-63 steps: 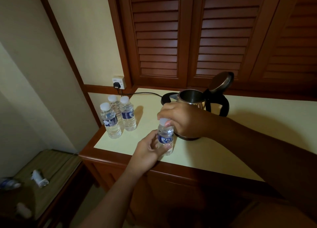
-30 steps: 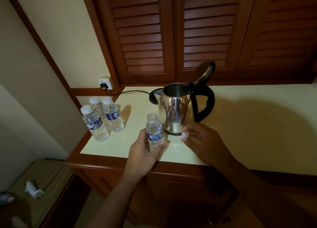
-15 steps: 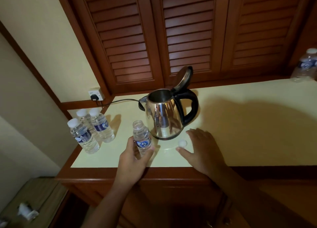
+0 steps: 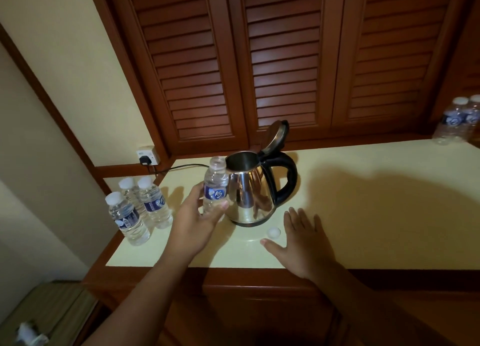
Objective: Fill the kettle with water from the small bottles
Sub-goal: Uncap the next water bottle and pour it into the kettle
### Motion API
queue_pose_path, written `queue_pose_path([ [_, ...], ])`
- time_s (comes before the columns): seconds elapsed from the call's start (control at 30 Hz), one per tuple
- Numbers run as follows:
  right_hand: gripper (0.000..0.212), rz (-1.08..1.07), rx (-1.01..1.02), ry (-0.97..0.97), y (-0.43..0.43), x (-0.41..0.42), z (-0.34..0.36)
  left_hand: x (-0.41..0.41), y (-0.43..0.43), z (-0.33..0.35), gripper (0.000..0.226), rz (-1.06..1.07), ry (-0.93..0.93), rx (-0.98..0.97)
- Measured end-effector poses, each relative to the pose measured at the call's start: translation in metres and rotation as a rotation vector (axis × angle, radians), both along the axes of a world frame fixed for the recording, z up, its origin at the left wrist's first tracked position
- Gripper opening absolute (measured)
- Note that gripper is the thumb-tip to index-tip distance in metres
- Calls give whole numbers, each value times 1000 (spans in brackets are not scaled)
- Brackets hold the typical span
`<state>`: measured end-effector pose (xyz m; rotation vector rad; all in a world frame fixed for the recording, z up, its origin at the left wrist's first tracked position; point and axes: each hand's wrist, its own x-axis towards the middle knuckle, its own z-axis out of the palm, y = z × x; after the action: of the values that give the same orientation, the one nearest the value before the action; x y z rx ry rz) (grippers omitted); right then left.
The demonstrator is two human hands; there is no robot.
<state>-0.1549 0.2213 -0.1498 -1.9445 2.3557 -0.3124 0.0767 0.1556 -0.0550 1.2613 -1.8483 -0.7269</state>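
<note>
Bottles first: three capped small bottles [image 4: 141,209] stand clustered at the left end of the cream countertop [image 4: 376,215], near a wall socket [image 4: 148,155] with a black plug and cord running toward the kettle. Next comes the left hand [image 4: 193,226], its forearm reaching up from the lower left — fingers and thumb wrapped around the lower half of an uncapped bottle [image 4: 215,187], held upright with its open mouth level with the kettle's rim and its side just beside the steel body. The kettle [image 4: 250,192] sits on the counter with its lid [image 4: 278,135] tipped up and back and its black handle facing right. A white cap [image 4: 273,232] lies on the counter in front of it. The right hand [image 4: 304,244] rests palm down, fingers spread and gripping nothing — thumb just beside the cap. Two more bottles [image 4: 457,122] stand at the far right edge.
</note>
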Motion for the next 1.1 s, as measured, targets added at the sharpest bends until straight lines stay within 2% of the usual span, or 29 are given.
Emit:
queue_pose_path([
  [0.17,109,9,-10,-1,0,-2,-1,0,-24,32,54,54,-177,-160],
  [0.33,110,7,-24,-10,-2,-3,-4,4,-45,55,65,124,-383,-220],
  [0.6,107,27,-68,-28,-2,-2,-4,9,-65,77,67,141,-733,-355],
  [0.83,103,27,-98,-23,-3,-3,-7,11,-70,87,65,145,-895,-525],
  [1.1,90,49,-182,-32,2,0,-6,7,-67,93,65,134,-979,-615],
])
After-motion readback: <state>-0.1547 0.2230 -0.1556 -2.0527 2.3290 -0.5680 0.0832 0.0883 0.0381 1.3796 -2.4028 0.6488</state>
